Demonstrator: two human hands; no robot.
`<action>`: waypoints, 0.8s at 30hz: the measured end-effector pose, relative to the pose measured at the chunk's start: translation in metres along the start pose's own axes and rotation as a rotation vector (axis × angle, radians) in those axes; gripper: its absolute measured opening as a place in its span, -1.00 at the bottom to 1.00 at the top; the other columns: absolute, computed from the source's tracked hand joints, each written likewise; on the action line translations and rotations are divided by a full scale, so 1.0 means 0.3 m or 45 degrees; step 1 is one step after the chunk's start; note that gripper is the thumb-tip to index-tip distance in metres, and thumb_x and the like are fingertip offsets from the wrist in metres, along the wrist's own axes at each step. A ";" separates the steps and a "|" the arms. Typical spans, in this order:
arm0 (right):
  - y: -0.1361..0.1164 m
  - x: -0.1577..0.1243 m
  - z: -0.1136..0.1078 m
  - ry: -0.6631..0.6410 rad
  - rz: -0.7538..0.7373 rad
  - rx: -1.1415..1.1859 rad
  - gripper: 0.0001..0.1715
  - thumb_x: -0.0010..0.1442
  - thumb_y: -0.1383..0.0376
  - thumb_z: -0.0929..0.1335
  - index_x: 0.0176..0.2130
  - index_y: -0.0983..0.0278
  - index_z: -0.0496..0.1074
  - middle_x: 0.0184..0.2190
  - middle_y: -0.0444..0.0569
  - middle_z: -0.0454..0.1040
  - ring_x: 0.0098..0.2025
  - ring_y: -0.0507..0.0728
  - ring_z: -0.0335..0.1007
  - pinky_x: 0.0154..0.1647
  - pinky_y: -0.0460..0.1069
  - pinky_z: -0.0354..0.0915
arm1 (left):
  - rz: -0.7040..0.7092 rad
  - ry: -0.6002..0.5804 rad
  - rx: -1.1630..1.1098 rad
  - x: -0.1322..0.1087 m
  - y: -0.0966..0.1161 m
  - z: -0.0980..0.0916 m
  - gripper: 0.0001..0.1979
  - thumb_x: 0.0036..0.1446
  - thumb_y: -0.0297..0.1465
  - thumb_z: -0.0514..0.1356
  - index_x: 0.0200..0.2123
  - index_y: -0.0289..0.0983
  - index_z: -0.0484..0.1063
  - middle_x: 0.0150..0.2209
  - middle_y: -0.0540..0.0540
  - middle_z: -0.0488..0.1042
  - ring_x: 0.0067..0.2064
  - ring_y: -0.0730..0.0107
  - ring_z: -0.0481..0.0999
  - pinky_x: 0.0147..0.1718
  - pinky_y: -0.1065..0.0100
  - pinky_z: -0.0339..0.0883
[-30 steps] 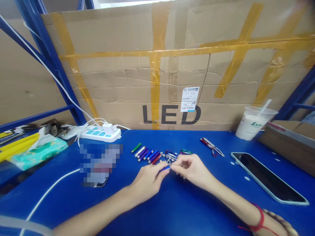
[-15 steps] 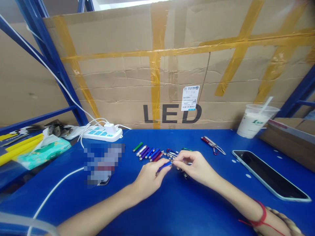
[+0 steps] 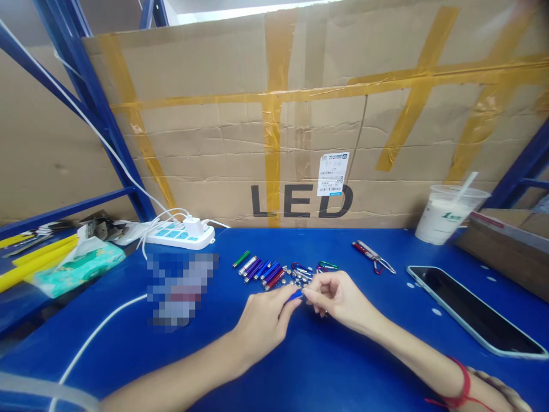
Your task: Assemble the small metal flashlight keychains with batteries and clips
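Observation:
My left hand (image 3: 266,317) is closed around a short blue metal tube (image 3: 295,294), whose far part is hidden by the fingers. At the tube's right end, the thumb and fingertips of my right hand (image 3: 341,300) are pinched together; whatever small piece they hold is hidden. Just beyond my hands lie several coloured tubes, among them a green tube (image 3: 241,259), a purple tube (image 3: 253,270) and a red tube (image 3: 274,278). Small metal parts (image 3: 303,274) and a green carabiner clip (image 3: 328,265) lie behind my right hand.
A red and a silver tube with clips (image 3: 372,256) lie farther right. A phone (image 3: 476,312) and a drink cup (image 3: 444,216) stand at the right; a power strip (image 3: 182,233) with white cables is at the left. A large cardboard sheet (image 3: 206,154) closes off the back.
My right hand's fingers have curled in more closely at the end of the blue tube, and less of the tube shows. The view has shifted slightly.

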State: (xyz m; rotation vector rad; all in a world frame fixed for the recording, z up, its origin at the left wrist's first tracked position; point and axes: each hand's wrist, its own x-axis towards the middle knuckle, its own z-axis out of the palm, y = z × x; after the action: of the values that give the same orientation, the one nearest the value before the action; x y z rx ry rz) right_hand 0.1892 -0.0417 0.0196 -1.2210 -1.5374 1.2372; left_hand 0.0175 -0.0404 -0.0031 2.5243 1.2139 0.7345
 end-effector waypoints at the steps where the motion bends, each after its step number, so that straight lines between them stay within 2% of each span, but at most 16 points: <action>1: -0.004 0.001 -0.001 -0.004 0.007 0.018 -0.54 -0.24 0.01 0.48 -0.63 0.32 0.34 -0.73 -0.16 0.32 -0.68 -0.05 0.20 -0.64 -0.13 0.19 | 0.010 0.026 -0.014 0.004 -0.005 -0.002 -0.72 0.26 -0.31 -0.07 -0.15 -0.20 0.41 -0.29 -0.07 0.57 -0.33 0.29 0.56 -0.41 0.42 0.30; 4: -0.013 0.002 -0.004 0.020 -0.005 0.038 -0.53 -0.22 -0.02 0.47 -0.59 0.34 0.40 -0.67 -0.13 0.37 -0.66 -0.06 0.22 -0.67 -0.15 0.17 | 0.016 0.111 -0.064 0.018 -0.016 -0.015 -0.74 0.24 -0.31 -0.02 -0.11 -0.19 0.41 -0.19 -0.07 0.56 -0.23 0.29 0.56 -0.30 0.41 0.36; 7: -0.014 0.002 -0.007 0.061 -0.052 0.023 -0.52 -0.15 -0.04 0.44 -0.56 0.35 0.44 -0.69 -0.13 0.36 -0.68 -0.07 0.19 -0.70 -0.16 0.13 | 0.002 0.153 -0.094 0.027 -0.018 -0.033 -0.74 0.23 -0.31 0.02 -0.07 -0.18 0.40 -0.18 -0.05 0.56 -0.26 0.34 0.56 -0.28 0.42 0.37; 12: 0.003 0.008 -0.012 0.060 -0.076 0.001 -0.52 -0.09 -0.04 0.41 -0.55 0.35 0.44 -0.65 -0.11 0.39 -0.67 -0.08 0.20 -0.70 -0.16 0.15 | 0.049 0.075 -0.147 0.030 -0.015 -0.046 -0.70 0.25 -0.31 -0.02 0.01 -0.13 0.33 -0.21 0.00 0.57 -0.27 0.38 0.56 -0.26 0.43 0.38; 16: 0.019 0.016 -0.016 0.057 -0.149 -0.096 -0.55 -0.01 -0.01 0.38 -0.42 0.35 0.50 -0.61 -0.08 0.43 -0.65 -0.05 0.24 -0.68 -0.16 0.19 | -0.062 0.065 -0.249 0.039 -0.019 -0.050 -0.72 0.24 -0.31 -0.02 -0.05 -0.14 0.38 -0.12 0.00 0.54 -0.17 0.34 0.53 -0.12 0.37 0.34; 18: 0.023 0.016 -0.021 0.160 -0.303 -0.221 -0.57 -0.01 0.02 0.40 -0.30 0.33 0.52 -0.56 -0.07 0.45 -0.63 -0.03 0.27 -0.64 -0.13 0.25 | -0.133 0.057 -0.321 0.045 -0.021 -0.054 -0.72 0.24 -0.29 -0.02 -0.07 -0.15 0.39 -0.11 -0.01 0.53 -0.12 0.32 0.51 -0.07 0.34 0.31; 20: 0.025 0.014 -0.029 0.250 -0.551 -0.393 -0.61 0.01 0.07 0.41 -0.24 0.28 0.54 -0.48 -0.04 0.49 -0.57 -0.01 0.32 -0.56 -0.10 0.31 | -0.163 0.037 -0.387 0.048 -0.021 -0.058 -0.72 0.23 -0.28 -0.02 -0.07 -0.16 0.40 -0.11 -0.01 0.52 -0.09 0.31 0.48 -0.04 0.32 0.28; 22: 0.027 0.012 -0.039 0.246 -0.801 -0.549 -0.70 0.09 0.11 0.37 -0.24 0.22 0.55 -0.40 -0.01 0.51 -0.48 0.03 0.38 -0.47 -0.08 0.35 | -0.148 0.001 -0.454 0.049 -0.020 -0.061 -0.72 0.23 -0.29 -0.01 -0.08 -0.16 0.40 -0.13 -0.01 0.51 -0.11 0.32 0.47 -0.05 0.32 0.27; 24: 0.029 0.009 -0.051 0.199 -0.966 -0.638 -0.74 0.17 0.15 0.32 -0.27 0.19 0.56 -0.38 0.00 0.52 -0.39 0.06 0.44 -0.39 -0.07 0.37 | -0.112 -0.065 -0.539 0.049 -0.018 -0.061 -0.73 0.23 -0.31 -0.02 -0.08 -0.20 0.39 -0.20 -0.03 0.51 -0.22 0.36 0.48 -0.14 0.35 0.30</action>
State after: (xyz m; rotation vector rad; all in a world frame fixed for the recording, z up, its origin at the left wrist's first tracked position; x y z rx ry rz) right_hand 0.2048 -0.0354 0.0141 -0.8422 -1.9861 0.2662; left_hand 0.0118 -0.0257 0.0150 2.1186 1.0183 0.8031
